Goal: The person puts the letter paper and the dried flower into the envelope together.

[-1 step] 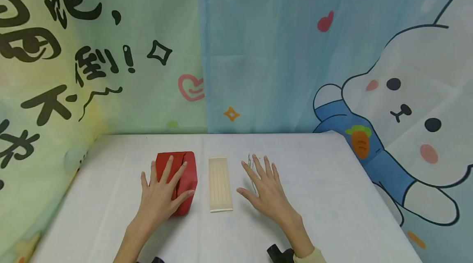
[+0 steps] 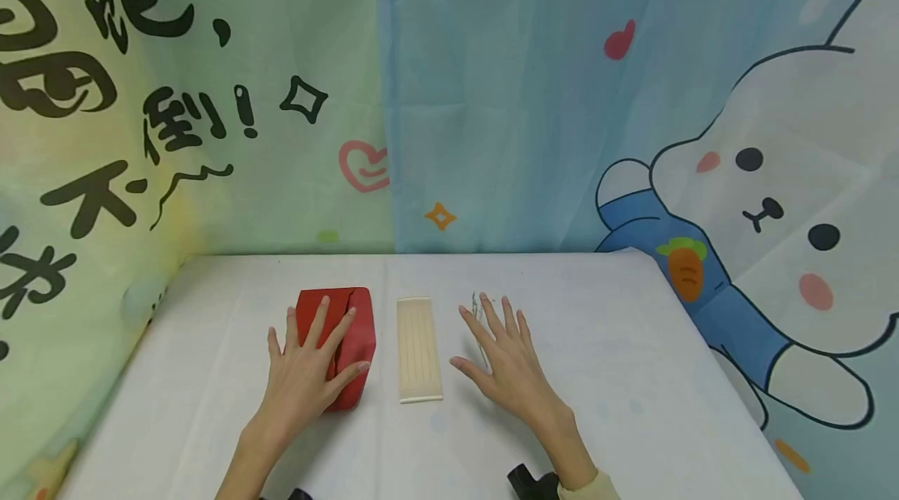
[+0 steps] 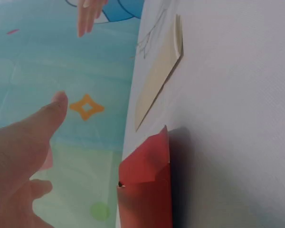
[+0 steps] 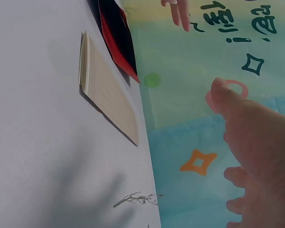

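My left hand (image 2: 298, 375) is spread over a red envelope-like case (image 2: 362, 336) with a flap. The left wrist view shows this hand's thumb (image 3: 50, 114) raised well above the red case (image 3: 145, 202). Between the hands lies a flat cream folded piece (image 2: 419, 352) with lengthwise lines; layers show at its end in the right wrist view. My right hand (image 2: 509, 375) hovers over the white cloth with fingers apart, holding nothing. Beneath its fingertips lies a thin branched twig-like thing (image 4: 128, 200), partly hidden in the head view.
A white cloth (image 2: 632, 406) covers the table. Behind it hangs a printed curtain (image 2: 492, 133) with a rabbit, hearts and lettering. Black wrist mounts (image 2: 534, 483) show at the front edge of the head view.
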